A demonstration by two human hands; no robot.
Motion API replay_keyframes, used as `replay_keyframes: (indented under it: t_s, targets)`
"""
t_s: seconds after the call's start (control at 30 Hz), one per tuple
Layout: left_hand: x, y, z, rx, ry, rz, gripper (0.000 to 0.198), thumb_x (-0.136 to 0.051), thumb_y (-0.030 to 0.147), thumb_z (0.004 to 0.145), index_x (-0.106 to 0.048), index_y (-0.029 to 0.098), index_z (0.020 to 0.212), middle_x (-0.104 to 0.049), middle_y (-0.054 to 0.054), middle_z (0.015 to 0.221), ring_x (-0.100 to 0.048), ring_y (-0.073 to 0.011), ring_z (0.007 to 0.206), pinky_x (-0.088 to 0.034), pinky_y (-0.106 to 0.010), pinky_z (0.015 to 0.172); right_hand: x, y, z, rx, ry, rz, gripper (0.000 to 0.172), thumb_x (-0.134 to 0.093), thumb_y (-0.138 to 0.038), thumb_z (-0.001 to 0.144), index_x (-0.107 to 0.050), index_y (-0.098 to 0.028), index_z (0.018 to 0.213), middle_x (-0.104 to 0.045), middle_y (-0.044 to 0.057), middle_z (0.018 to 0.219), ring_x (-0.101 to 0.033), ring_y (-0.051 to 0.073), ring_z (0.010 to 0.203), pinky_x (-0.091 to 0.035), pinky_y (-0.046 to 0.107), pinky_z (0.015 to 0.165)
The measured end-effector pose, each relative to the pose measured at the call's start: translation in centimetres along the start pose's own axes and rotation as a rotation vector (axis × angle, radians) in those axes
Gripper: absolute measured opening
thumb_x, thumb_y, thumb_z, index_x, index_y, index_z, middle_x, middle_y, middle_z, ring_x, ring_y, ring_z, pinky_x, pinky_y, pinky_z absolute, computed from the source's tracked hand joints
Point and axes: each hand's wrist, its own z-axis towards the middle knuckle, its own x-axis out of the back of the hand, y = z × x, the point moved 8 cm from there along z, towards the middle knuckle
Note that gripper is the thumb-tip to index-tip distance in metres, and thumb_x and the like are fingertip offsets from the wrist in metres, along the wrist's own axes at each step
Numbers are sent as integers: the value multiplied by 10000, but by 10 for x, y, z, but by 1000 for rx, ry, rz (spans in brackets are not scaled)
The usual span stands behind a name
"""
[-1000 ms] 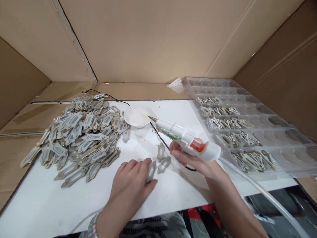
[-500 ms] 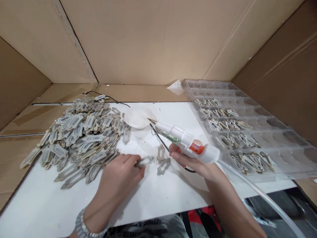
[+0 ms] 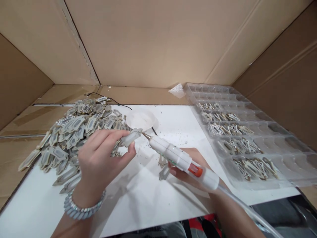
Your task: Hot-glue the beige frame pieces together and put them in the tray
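Cardboard walls (image 3: 158, 49) box in the back and both sides of the white tabletop (image 3: 153, 205), so most of the elbow room is down toward the near edge, plus a strip between the heap of frame-shaped pieces (image 3: 74, 129) on the left and the clear compartment tray (image 3: 292, 165) on the right. Left hand (image 3: 104, 158) has its thumb and fingers pinched on one gray piece (image 3: 130, 138), held up just in front of the white dish (image 3: 138, 119). Right hand (image 3: 189, 165) is wrapped around a white pen-style tool (image 3: 173, 155), its tip right at the piece's end; can't tell if they touch. As for writing, some print on the clothing (image 3: 158, 229) at the bottom is too cut off to read.
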Motion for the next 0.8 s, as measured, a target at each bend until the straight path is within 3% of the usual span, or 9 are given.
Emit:
replay_keyframes:
  t_s: [0.23,0.63,0.8]
  targets:
    - [-1,1,-2,26,-46,0,264,-716,121,767,-659,245,993,-716,-16,849,-691,-191,759,-562,-332,730,-4,1,2,22,-9,11,213,-698,-181,804,-535,-191,668,-508,-47,628,-445,96,558,-350,224,525]
    - [1,6,-3,-3,-27,30,274,-723,129,789,-620,273,998,-692,-9,839,-678,-175,739,-573,-332,712,-6,4,3,24,-20,16,218,-690,-191,816,-538,-187,661,-509,-44,629,-436,95,554,-349,226,519]
    - [1,5,-3,17,-33,33,288,-697,133,793,-624,293,1021,-700,-4,841,-688,-180,738,-576,-346,713,-7,4,2,10,-33,62,92,-658,-136,797,-618,-178,726,-591,-30,669,-487,102,574,-387,220,541]
